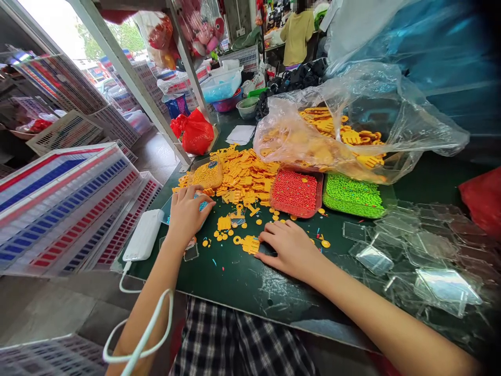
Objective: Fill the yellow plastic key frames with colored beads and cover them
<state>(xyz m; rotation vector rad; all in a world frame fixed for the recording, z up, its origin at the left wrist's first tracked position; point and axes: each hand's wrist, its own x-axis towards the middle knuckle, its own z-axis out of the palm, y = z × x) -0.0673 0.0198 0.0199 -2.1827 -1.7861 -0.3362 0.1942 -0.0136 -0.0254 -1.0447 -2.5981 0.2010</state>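
My left hand rests palm down on the dark green table, its fingers curled over a small clear case with something blue under them. My right hand lies on the table with fingers bent, its fingertips touching a yellow plastic piece. A heap of yellow plastic parts lies just beyond both hands, and loose yellow bits are scattered between them. A red tray of red beads and a green tray of green beads stand behind my right hand.
A clear bag of yellow parts sits behind the trays. Several clear plastic cases lie at the right. A white power bank with a cable lies at the table's left edge. Stacked baskets stand left. A person in yellow stands far back.
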